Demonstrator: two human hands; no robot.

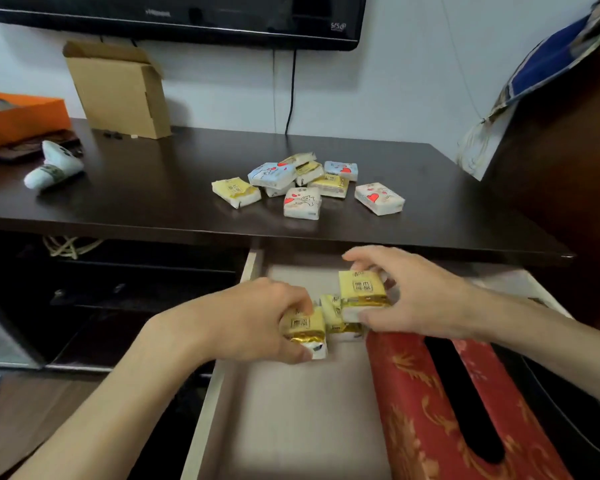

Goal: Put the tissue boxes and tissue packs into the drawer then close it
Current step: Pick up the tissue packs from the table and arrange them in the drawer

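Observation:
The drawer (284, 410) stands pulled out under the dark tabletop. Inside it, at the right, lies a red and gold tissue box (412, 393) with a dark box (568, 420) beside it. My left hand (253, 320) grips a yellow tissue pack (303, 329) over the drawer's middle. My right hand (412, 292) holds another yellow pack (360, 289) slightly higher. A third yellow pack (336, 311) sits between them. Several more tissue packs (309, 183) lie in a heap on the tabletop.
The dark tabletop (153, 188) carries an open cardboard box (118, 88), an orange box (18, 116) and a white cloth item (54, 168) at the left. A television (187, 15) hangs above. A dark wooden cabinet (568, 168) rises at the right.

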